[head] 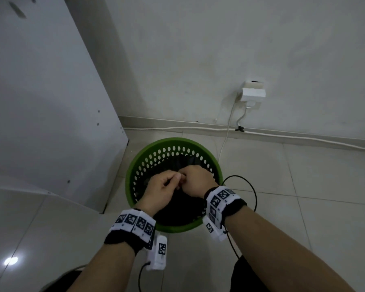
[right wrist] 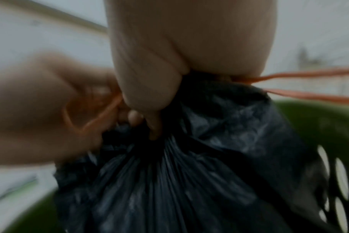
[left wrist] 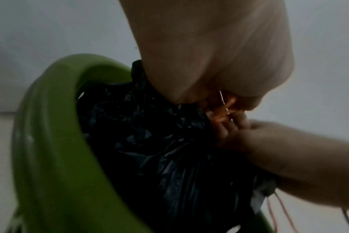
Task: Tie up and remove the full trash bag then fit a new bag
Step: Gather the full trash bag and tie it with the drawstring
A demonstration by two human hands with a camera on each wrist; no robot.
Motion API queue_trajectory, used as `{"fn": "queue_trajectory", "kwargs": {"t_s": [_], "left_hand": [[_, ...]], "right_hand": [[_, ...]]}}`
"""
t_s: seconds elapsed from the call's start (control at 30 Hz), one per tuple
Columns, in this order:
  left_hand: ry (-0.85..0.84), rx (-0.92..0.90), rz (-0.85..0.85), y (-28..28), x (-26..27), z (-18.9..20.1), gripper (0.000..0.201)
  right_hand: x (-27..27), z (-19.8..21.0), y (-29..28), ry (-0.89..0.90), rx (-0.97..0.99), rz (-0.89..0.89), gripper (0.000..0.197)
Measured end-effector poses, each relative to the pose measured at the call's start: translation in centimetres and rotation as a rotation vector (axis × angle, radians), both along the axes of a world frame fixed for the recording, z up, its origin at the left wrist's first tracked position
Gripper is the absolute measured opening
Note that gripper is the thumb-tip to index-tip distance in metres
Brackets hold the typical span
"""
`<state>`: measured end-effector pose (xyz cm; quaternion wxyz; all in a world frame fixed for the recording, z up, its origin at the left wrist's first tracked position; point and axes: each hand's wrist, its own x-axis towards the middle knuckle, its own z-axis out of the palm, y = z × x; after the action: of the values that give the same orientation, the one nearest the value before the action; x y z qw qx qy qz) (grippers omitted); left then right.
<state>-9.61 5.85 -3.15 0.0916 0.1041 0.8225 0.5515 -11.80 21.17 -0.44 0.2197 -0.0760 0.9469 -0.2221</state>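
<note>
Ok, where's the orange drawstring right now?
In both wrist views the orange drawstring sits at the black bag's gathered neck, between the left hand and right hand.

The head camera looked steeply down from above at the green bin (head: 173, 227) on the floor. Each wrist camera sat very near, facing along its hand. All three views shared the gathered neck of the black bag (left wrist: 149, 141) and the bin's rim.
</note>
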Motion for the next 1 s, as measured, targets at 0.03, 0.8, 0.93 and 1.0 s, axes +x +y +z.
{"fn": "queue_trajectory", "kwargs": {"t_s": [0.03,0.8,0.93,1.0], "left_hand": [[0.008,-0.032,-0.005,0.2,-0.1,-0.4,0.024],[-0.018,0.040,0.098,-0.2,0.1,-1.8,0.032],[-0.094,0.140,0.134,0.7,0.7,-1.6,0.032],[-0.134,0.182,0.184,1.1,0.6,-1.7,0.029]], "right_hand": [[0.1,-0.1,0.4,-0.036,-0.084,-0.027,0.016],[2.2,-3.0,1.2,0.372,-0.252,-0.146,0.027],[1.6,-3.9,0.6,0.166,-0.271,-0.322,0.014],[1.4,-3.3,0.4,0.074,-0.329,-0.323,0.019]]}}
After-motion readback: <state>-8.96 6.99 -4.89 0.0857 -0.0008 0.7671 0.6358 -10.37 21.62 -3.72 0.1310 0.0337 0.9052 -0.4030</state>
